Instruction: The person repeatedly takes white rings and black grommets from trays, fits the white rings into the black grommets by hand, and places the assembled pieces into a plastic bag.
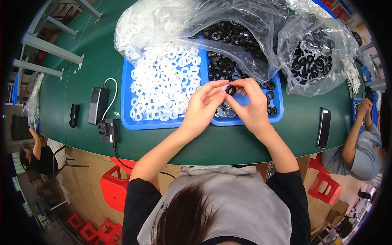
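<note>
Green and wide, the work surface [102,61] carries two blue trays side by side: the left blue tray [126,118] is heaped with white rings [163,87], the right blue tray [277,114] holds black rings [222,69] spilling from a clear bag [245,36]. A second clear bag of black rings [314,57] lies to the right, and a bag of white rings [143,24] sits at the back left. Both hands meet just above the inner edge of the right tray. The left hand [202,108] pinches what looks like a small white ring at its fingertips, while the right hand [253,106] pinches a single black ring [231,90] between thumb and forefinger; the two parts touch, as if one is being pressed into the other. To seat them well, it seems wise to keep the rings square to each other, press evenly around the rim, and work over the tray so a dropped part lands among its kind. A dark phone [324,127] lies at the right near the surface edge, a black power adapter [98,105] and a small black fan-like box [108,130] at the left. Other people sit at both sides.
</note>
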Motion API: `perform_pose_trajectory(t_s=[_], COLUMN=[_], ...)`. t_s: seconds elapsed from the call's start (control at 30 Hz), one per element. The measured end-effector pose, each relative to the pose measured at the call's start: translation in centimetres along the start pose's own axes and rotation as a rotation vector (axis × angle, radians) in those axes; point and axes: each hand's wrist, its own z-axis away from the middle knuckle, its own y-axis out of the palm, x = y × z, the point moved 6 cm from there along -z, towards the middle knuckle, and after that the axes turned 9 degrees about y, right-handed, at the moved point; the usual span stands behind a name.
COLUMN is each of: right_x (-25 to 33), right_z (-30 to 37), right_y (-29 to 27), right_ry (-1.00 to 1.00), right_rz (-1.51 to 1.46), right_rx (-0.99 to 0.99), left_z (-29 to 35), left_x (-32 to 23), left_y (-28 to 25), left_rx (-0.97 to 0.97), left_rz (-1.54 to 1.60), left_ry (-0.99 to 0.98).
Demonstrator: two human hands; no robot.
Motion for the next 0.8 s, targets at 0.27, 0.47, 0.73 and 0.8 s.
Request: perform_pose_trajectory(t_s=[0.27, 0.47, 0.73, 0.8], right_x=[1.0, 0.9, 1.1, 1.3], right_z=[1.3, 1.6, 1.8, 2.0], right_y=[-0.2, -0.2, -0.2, 0.0], right_ry=[-0.197, -0.239, -0.296, -0.301], right_rz=[0.092, 0.061, 0.055, 0.067], right_rx=[-0.238, -0.292, -0.303, -0.297], left_z=[0.5, 0.5, 0.5, 0.5], left_x=[-0.9, -1.2, -1.9, -2.1], left_y=[1.0, 1.3, 1.2, 1.3], left_rx=[0.034, 0.059, 0.086, 0.108], left_rz=[-0.045, -0.032, -0.118, -0.076], left_ry=[0.093, 0.156, 0.154, 0.120])
